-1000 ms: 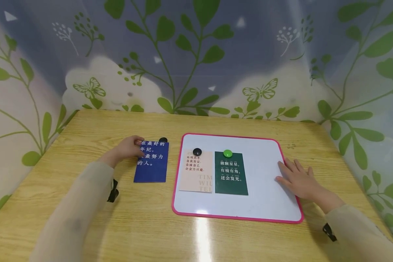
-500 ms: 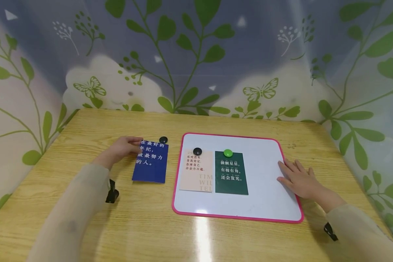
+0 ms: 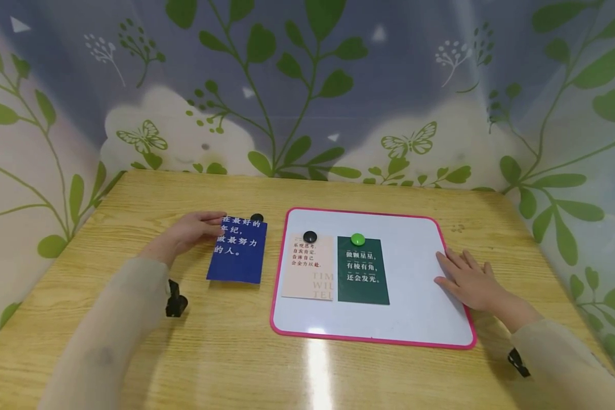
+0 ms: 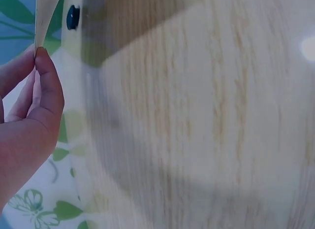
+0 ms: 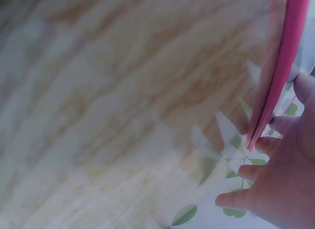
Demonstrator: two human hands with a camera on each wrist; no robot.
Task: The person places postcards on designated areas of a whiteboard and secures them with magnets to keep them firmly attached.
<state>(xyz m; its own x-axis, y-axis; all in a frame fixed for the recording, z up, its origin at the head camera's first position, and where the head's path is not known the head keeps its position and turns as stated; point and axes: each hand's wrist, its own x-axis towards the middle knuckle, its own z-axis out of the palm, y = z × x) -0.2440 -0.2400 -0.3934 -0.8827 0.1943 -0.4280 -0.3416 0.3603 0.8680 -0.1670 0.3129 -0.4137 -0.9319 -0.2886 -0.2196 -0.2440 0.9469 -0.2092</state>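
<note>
My left hand pinches the upper left edge of a blue card with white Chinese writing. In the left wrist view the card is seen almost edge-on between thumb and fingertips, raised over the table. Just behind its top edge lies a loose black round magnet. My right hand rests with spread fingers on the right edge of a pink-rimmed whiteboard. On the board, a black magnet sits at the top of a pale pink card, and a green magnet at the top of a dark green card.
The whiteboard lies flat on a wood-grain table. A wall with printed leaves and butterflies rises behind the table and along both sides. The white board surface right of the green card shows bare.
My left hand has lifted the blue card, which now tilts with its lower edge raised and overlaps the loose magnet. The right hand and the board have stayed put.
</note>
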